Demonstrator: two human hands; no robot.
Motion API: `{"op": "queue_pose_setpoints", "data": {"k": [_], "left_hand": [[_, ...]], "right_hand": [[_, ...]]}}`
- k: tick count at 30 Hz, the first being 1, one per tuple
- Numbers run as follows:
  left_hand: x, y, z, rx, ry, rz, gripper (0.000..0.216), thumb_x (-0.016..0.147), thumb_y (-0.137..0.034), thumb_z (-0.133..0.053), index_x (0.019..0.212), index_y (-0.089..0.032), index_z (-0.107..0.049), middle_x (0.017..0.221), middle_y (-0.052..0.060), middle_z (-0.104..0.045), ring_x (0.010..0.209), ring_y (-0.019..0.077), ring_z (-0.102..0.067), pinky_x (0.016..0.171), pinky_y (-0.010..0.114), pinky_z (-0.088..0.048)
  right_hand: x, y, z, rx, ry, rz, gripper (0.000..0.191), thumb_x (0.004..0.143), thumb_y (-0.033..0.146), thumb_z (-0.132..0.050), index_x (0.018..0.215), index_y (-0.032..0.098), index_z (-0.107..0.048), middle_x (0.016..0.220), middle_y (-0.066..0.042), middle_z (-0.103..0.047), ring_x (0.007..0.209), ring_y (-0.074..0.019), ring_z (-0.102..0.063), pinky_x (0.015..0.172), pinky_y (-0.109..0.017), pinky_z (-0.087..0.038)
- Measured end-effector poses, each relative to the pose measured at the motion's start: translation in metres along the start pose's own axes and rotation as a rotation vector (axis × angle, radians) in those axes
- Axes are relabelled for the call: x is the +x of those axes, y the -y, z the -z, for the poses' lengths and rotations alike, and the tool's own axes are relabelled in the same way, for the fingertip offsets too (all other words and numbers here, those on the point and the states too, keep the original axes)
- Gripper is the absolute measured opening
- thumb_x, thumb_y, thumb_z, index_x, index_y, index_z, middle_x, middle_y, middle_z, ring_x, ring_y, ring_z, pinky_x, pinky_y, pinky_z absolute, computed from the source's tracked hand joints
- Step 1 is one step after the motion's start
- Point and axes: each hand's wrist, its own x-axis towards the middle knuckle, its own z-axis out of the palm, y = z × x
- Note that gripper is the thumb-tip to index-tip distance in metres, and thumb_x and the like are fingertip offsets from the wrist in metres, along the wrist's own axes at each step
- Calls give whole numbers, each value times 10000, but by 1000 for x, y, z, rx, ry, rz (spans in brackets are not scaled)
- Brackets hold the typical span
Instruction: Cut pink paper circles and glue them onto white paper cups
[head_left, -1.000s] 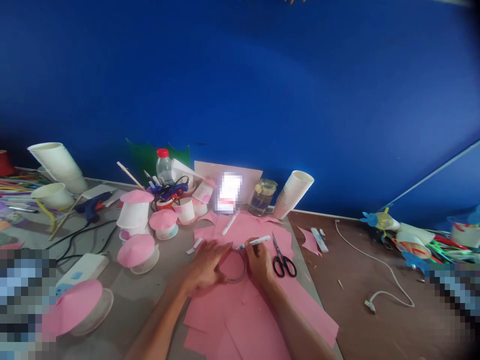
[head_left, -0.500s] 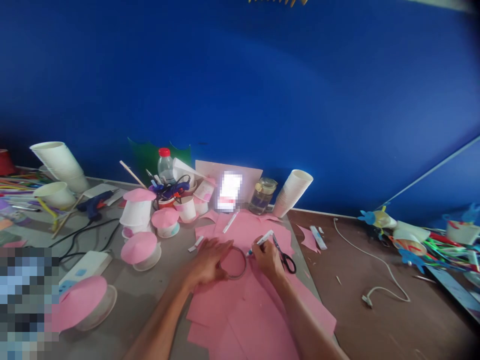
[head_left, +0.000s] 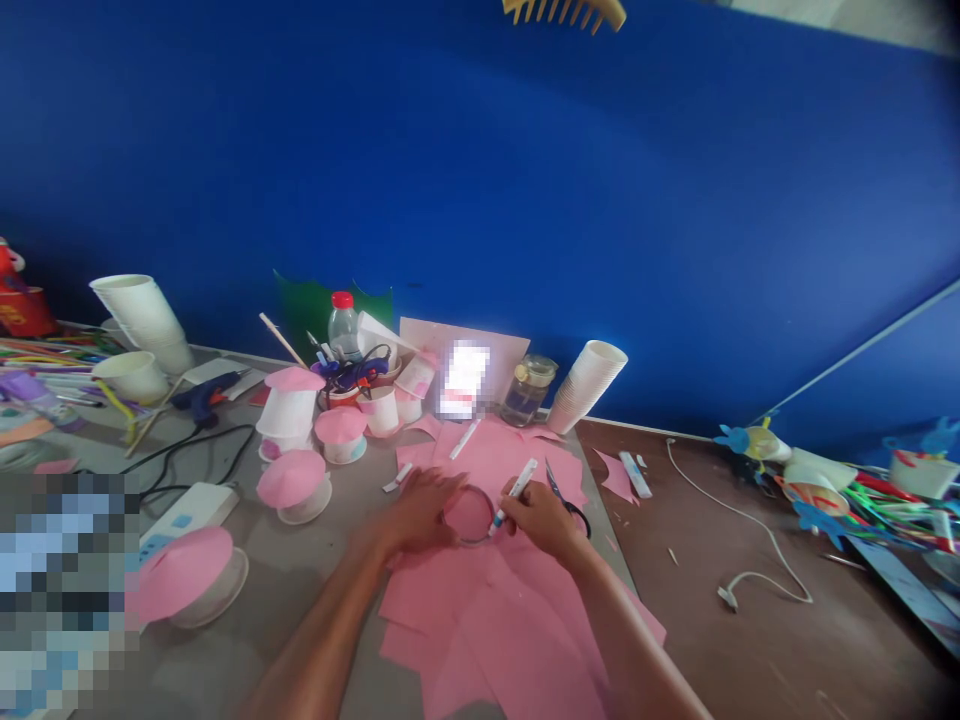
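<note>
Left hand [head_left: 420, 510] is lying palm down on the pink paper sheets [head_left: 487, 620], fingers flat and slightly fanned, fingertips pressing on the left edge of a thin round ring [head_left: 471, 543]. That looks like pinning, so ring and paper are not sliding under the pen. The ring is sitting flat on the top pink sheet, between the two hands, at the near middle of the grey table [head_left: 315, 600]. Right hand [head_left: 544, 520] is pinching a white marker pen [head_left: 514, 490] between thumb and first fingers, the other fingers curled in. The pen is leaning back to the right with its blue tip down, touching or just at the ring's right rim; exact contact is too small to tell. The steep tilt is probably for letting the tip hug the rim. The sheets are overlapping loosely and running back under both forearms, giving a soft layer under the ring. Black scissors [head_left: 576, 514] are lying just behind the right hand, partly hidden by it, within easy reach. To the left, upturned cups with pink paper tops [head_left: 292, 480] are standing well apart from the hands. Further back are a leaning stack of paper cups [head_left: 585, 388], a glass jar [head_left: 527, 388] and a blue glue gun [head_left: 202, 395]. A white cable [head_left: 757, 540] is trailing across the brown surface on the right.
</note>
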Motion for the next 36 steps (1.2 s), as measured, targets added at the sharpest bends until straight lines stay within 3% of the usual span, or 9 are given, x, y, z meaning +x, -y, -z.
{"op": "queue_pose_setpoints", "data": {"k": [4, 7, 11, 16, 22, 32, 36], "left_hand": [[1, 3, -3, 14, -58, -30, 896, 648, -403, -703, 1428, -245, -292, 1452, 107, -393, 1378, 328, -232, 1110, 477, -193], [3, 8, -8, 22, -90, -64, 886, 651, -420, -703, 1423, -264, -299, 1420, 98, -433, 1360, 319, -268, 1099, 469, -215], [5, 11, -12, 22, -106, -77, 883, 654, -465, -698, 1421, -265, -310, 1424, 105, -425, 1356, 330, -276, 1103, 484, -200], [2, 5, -6, -7, -84, -60, 887, 662, -502, -673, 1430, -260, -303, 1458, 94, -390, 1379, 338, -230, 1121, 493, -159], [1, 2, -2, -8, -43, -45, 901, 652, -466, -690, 1435, -267, -288, 1470, 82, -385, 1395, 316, -207, 1127, 466, -150], [1, 6, -4, 2, -59, -56, 909, 641, -478, -708, 1426, -261, -304, 1462, 95, -389, 1381, 322, -241, 1112, 457, -196], [1, 6, -3, 4, -57, -65, 897, 648, -487, -697, 1427, -281, -302, 1472, 61, -380, 1379, 304, -244, 1106, 433, -218]], "right_hand": [[-6, 2, 10, 237, -41, 106, 190, 805, 330, -514, 826, 172, -618, 624, 0, -625, 468, -102, -453, 458, -216, -366], [-14, 5, 10, 244, -33, 144, 217, 804, 333, -546, 932, 183, -638, 690, -4, -625, 541, -116, -493, 513, -232, -414], [-31, 2, 6, 215, 28, 237, 200, 838, 343, -550, 935, 209, -661, 842, -31, -657, 719, -152, -572, 629, -255, -463], [-53, -23, -11, 241, -22, 304, 215, 861, 369, -546, 950, 208, -658, 899, -54, -680, 835, -190, -614, 718, -280, -484], [-59, -45, -35, 310, -65, 348, 229, 881, 374, -528, 957, 196, -651, 908, -74, -682, 825, -191, -633, 705, -282, -506], [-56, -38, -47, 69, -146, 541, 154, 847, 233, -518, 905, 225, -661, 783, -44, -691, 740, -188, -622, 685, -309, -476], [-56, -39, -46, 33, -179, 513, 140, 824, 182, -529, 862, 224, -658, 767, -37, -691, 736, -188, -618, 702, -318, -466]]}}
